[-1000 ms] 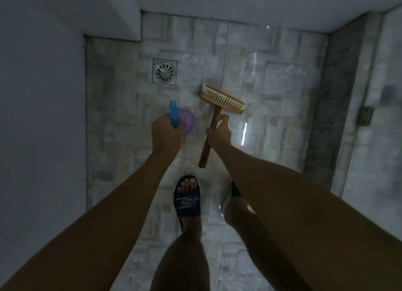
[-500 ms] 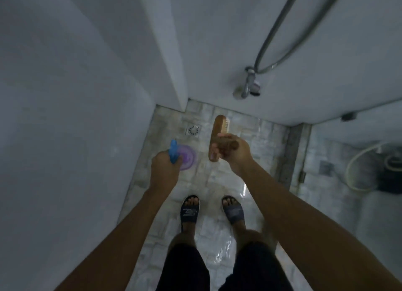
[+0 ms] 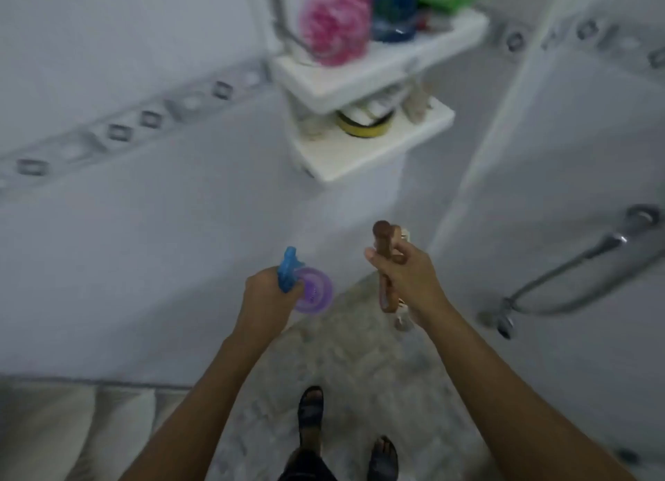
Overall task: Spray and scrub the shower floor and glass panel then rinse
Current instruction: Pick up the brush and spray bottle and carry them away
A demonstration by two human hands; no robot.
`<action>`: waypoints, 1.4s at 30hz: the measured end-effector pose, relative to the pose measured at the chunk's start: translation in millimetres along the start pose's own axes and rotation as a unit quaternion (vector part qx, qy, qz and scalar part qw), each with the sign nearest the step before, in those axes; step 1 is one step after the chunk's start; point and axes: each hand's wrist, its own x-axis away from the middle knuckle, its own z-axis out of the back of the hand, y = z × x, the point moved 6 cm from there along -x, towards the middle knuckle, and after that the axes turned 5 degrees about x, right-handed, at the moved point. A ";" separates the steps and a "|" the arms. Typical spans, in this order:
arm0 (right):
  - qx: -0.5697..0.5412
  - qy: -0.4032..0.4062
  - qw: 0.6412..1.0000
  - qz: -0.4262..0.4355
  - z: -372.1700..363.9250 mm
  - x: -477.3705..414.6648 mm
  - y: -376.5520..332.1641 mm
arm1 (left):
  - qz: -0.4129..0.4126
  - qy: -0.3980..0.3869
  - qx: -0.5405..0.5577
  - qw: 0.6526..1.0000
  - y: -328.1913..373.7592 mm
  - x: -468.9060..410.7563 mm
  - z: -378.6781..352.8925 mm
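Fingers [image 3: 398,256] curled, both hands — left hand [image 3: 266,295] grips purple spray bottle [image 3: 313,290], blue trigger; right hand [image 3: 410,282] grips wooden scrub brush [image 3: 382,239], handle upward. Corner shelf [image 3: 360,160], shower hose [image 3: 590,252] beyond.

Dim, cool, even light, with the whole frame smeared by motion.

At 12 o'clock the pink bottle [image 3: 334,30] and shelf [image 3: 360,164] were streaked and soft, and the tile border [image 3: 118,131] at 10 o'clock ran into dashes. Least blurred, near the centre, were the left hand [image 3: 268,297] on the spray bottle [image 3: 313,290] and the right hand [image 3: 410,282] on the brush [image 3: 382,243]. A weak glint lay on the shower hose [image 3: 561,270] at 3 o'clock. The sandalled feet [image 3: 311,408] at 6 o'clock sat darkest, and wall lines bowed toward the edges.
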 end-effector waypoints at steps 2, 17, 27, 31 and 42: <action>0.029 -0.059 0.997 0.042 -49.4 18.4 -47.0 | 0.033 0.066 0.001 0.997 -9.7 21.7 66.9; 0.159 -0.507 0.821 0.208 -523.1 195.2 -147.6 | 0.245 0.399 0.002 0.884 -194.4 224.9 448.1; 0.309 -0.580 0.686 0.313 -707.2 274.3 -118.6 | 0.362 0.426 -0.005 0.829 -300.1 270.9 513.6; 0.323 -0.597 0.684 0.268 -746.0 273.7 -92.7 | 0.399 0.415 0.014 0.817 -326.9 270.7 511.1; 0.330 -0.615 0.682 0.220 -793.7 262.6 -56.5 | 0.431 0.411 0.031 0.803 -360.9 263.2 506.5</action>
